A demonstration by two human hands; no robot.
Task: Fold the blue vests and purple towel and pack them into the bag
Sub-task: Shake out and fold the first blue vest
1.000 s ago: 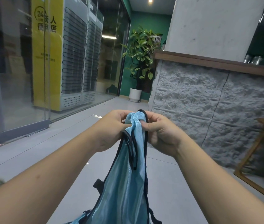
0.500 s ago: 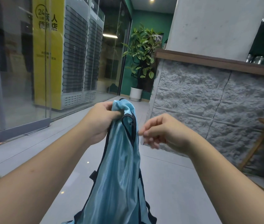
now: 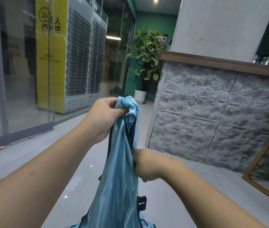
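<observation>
A light blue mesh vest (image 3: 119,175) with dark trim hangs bunched in front of me. My left hand (image 3: 104,119) grips its top end, holding it up at chest height. Lower down, my right hand (image 3: 144,163) is against the vest's right edge, about halfway down the cloth. Its fingers are hidden behind the fabric. More blue fabric and dark straps (image 3: 142,203) show at the bottom edge. The purple towel and the bag cannot be made out.
A grey stone-faced counter (image 3: 212,116) with a wooden top stands to the right. By it is a wooden stool (image 3: 268,153). Glass walls (image 3: 23,79) run along the left, and a potted plant (image 3: 147,63) stands at the far end of the tiled floor.
My right hand let go of the vest's top, dropped down and went to the cloth halfway down. My left hand has kept hold of the top end, which has lifted a little.
</observation>
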